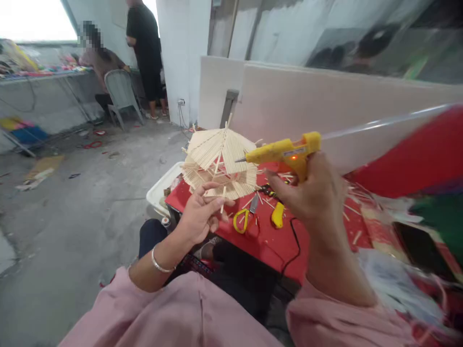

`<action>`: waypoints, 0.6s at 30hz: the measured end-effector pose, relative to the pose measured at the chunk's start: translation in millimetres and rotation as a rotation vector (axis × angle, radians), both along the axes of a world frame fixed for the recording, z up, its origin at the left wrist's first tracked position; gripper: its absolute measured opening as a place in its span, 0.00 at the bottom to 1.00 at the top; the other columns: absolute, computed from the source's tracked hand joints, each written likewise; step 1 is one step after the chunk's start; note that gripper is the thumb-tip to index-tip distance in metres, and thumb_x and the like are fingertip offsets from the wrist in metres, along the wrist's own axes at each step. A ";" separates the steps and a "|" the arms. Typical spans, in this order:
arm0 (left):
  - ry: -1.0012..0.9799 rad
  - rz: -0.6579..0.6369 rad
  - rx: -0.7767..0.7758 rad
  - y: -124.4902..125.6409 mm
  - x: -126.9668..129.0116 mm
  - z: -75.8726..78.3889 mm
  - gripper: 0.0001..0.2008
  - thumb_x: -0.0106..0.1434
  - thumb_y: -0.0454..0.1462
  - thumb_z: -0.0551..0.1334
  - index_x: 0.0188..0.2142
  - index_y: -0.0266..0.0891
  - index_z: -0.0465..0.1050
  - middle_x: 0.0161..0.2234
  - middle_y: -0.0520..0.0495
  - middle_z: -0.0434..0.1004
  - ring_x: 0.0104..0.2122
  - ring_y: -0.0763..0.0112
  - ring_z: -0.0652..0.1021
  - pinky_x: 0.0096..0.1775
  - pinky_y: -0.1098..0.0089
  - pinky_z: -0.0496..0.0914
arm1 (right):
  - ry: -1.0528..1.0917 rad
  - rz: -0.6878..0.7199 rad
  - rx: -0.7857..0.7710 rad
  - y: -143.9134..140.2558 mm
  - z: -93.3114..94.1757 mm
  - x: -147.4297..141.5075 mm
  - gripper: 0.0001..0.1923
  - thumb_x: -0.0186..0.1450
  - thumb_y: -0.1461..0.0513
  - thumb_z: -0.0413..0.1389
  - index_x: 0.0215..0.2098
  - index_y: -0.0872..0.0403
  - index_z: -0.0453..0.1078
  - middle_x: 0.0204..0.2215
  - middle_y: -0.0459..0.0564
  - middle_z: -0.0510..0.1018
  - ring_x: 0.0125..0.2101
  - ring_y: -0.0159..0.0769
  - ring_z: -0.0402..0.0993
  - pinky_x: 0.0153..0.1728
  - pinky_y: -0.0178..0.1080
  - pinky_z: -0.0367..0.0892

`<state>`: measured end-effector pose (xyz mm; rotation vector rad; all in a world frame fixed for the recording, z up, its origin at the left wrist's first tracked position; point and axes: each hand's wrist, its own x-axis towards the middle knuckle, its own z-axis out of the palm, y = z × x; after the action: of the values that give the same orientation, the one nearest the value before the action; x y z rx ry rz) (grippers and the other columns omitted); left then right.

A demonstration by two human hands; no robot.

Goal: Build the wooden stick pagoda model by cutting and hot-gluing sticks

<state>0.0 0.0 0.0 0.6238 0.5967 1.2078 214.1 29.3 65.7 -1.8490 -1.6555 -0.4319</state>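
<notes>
One glue gun lies level, nozzle pointing left at stick hut.

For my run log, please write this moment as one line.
left hand: holds stick model | right hand: holds glue gun, nozzle at model | red table: scissors

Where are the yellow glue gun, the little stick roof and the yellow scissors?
yellow plastic glue gun (285,152), head view, on its body.
pale wooden stick roof model (220,149), head view, on its top panel.
yellow-handled scissors (241,220), head view, on a handle loop.

free: bare floor on the left | blocked: scissors, sticks litter red table
</notes>
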 end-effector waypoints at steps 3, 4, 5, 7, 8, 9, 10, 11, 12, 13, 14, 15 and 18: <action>-0.005 -0.012 -0.051 5.8 5.0 2.1 0.25 0.50 0.34 0.79 0.44 0.37 0.72 0.31 0.46 0.85 0.24 0.73 0.81 0.18 0.82 0.66 | -0.069 0.014 -0.008 10.9 6.1 -4.3 0.26 0.60 0.44 0.59 0.46 0.53 0.68 0.30 0.52 0.76 0.29 0.42 0.69 0.29 0.40 0.49; -0.005 -0.015 -0.068 7.6 6.2 3.2 0.22 0.51 0.33 0.78 0.43 0.36 0.73 0.31 0.46 0.85 0.25 0.73 0.82 0.20 0.82 0.68 | -0.088 0.025 -0.004 14.2 7.5 -5.7 0.26 0.60 0.44 0.58 0.46 0.54 0.69 0.30 0.53 0.76 0.29 0.42 0.68 0.29 0.40 0.48; -0.005 -0.017 -0.088 9.3 7.2 4.7 0.20 0.51 0.32 0.78 0.40 0.35 0.74 0.31 0.46 0.85 0.27 0.72 0.83 0.22 0.81 0.70 | -0.106 0.038 0.003 17.3 8.4 -7.2 0.25 0.61 0.45 0.58 0.47 0.54 0.69 0.30 0.53 0.76 0.28 0.41 0.68 0.28 0.40 0.47; 0.004 -0.022 -0.122 11.8 8.2 8.8 0.15 0.53 0.33 0.76 0.38 0.35 0.75 0.30 0.48 0.83 0.28 0.72 0.83 0.22 0.80 0.71 | -0.132 0.074 0.022 22.9 9.3 -10.0 0.25 0.63 0.46 0.56 0.48 0.55 0.69 0.32 0.54 0.77 0.28 0.40 0.67 0.28 0.40 0.47; 0.012 -0.029 -0.134 12.5 8.3 11.4 0.15 0.54 0.34 0.76 0.37 0.35 0.74 0.29 0.49 0.82 0.27 0.72 0.83 0.20 0.81 0.70 | -0.141 0.095 0.028 25.4 9.6 -11.4 0.24 0.63 0.47 0.55 0.49 0.55 0.69 0.33 0.54 0.77 0.28 0.39 0.68 0.28 0.40 0.47; 0.019 -0.043 -0.145 12.8 8.2 14.0 0.15 0.55 0.36 0.76 0.37 0.36 0.74 0.28 0.50 0.81 0.26 0.73 0.82 0.18 0.81 0.67 | -0.149 0.118 0.029 27.8 9.8 -12.8 0.24 0.64 0.48 0.55 0.51 0.56 0.69 0.34 0.55 0.77 0.29 0.39 0.68 0.28 0.40 0.47; 0.023 -0.057 -0.154 12.6 8.0 16.6 0.15 0.56 0.37 0.76 0.36 0.36 0.72 0.27 0.51 0.80 0.24 0.73 0.81 0.15 0.82 0.63 | -0.157 0.139 0.027 30.2 9.9 -14.2 0.24 0.65 0.49 0.54 0.52 0.56 0.68 0.36 0.56 0.77 0.29 0.39 0.68 0.28 0.41 0.47; 0.022 -0.069 -0.161 12.2 7.8 18.9 0.15 0.57 0.38 0.75 0.36 0.37 0.71 0.27 0.51 0.79 0.21 0.74 0.79 0.14 0.82 0.60 | -0.167 0.158 0.026 32.5 10.1 -15.4 0.24 0.65 0.49 0.54 0.52 0.56 0.68 0.37 0.56 0.77 0.30 0.39 0.68 0.28 0.41 0.47; 0.020 -0.077 -0.165 11.5 7.7 20.9 0.16 0.57 0.38 0.75 0.36 0.38 0.69 0.27 0.52 0.79 0.19 0.76 0.78 0.13 0.82 0.59 | -0.181 0.174 0.026 34.7 10.2 -16.5 0.23 0.66 0.50 0.54 0.52 0.56 0.69 0.38 0.57 0.77 0.30 0.38 0.68 0.28 0.41 0.46; 0.021 -0.083 -0.169 10.8 7.6 22.3 0.16 0.58 0.39 0.74 0.36 0.39 0.67 0.27 0.52 0.79 0.17 0.77 0.76 0.13 0.82 0.58 | -0.202 0.184 0.033 36.7 10.4 -17.4 0.22 0.66 0.50 0.53 0.51 0.56 0.69 0.38 0.56 0.76 0.29 0.37 0.67 0.28 0.41 0.46; 0.024 -0.087 -0.171 10.1 7.8 23.2 0.16 0.59 0.39 0.73 0.36 0.39 0.66 0.27 0.52 0.79 0.16 0.78 0.75 0.13 0.82 0.58 | -0.231 0.189 0.048 38.3 10.4 -18.0 0.20 0.66 0.51 0.53 0.49 0.56 0.70 0.38 0.56 0.76 0.29 0.36 0.66 0.28 0.41 0.45; 0.028 -0.091 -0.170 9.5 8.0 23.4 0.16 0.60 0.39 0.73 0.36 0.40 0.65 0.27 0.52 0.80 0.15 0.79 0.73 0.13 0.82 0.58 | -0.270 0.193 0.073 39.5 10.5 -18.4 0.19 0.66 0.51 0.53 0.47 0.56 0.71 0.37 0.56 0.76 0.28 0.35 0.64 0.27 0.41 0.44; 0.022 -0.096 -0.156 8.5 9.7 21.9 0.16 0.60 0.39 0.72 0.36 0.40 0.64 0.27 0.52 0.79 0.15 0.80 0.71 0.13 0.81 0.60 | -0.423 0.222 0.176 39.1 10.8 -18.3 0.16 0.66 0.54 0.53 0.45 0.56 0.72 0.34 0.53 0.76 0.26 0.33 0.62 0.27 0.41 0.42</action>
<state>9.7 8.5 21.9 0.5289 0.6658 1.0553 195.8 68.4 76.5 -1.4930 -1.9994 -0.8870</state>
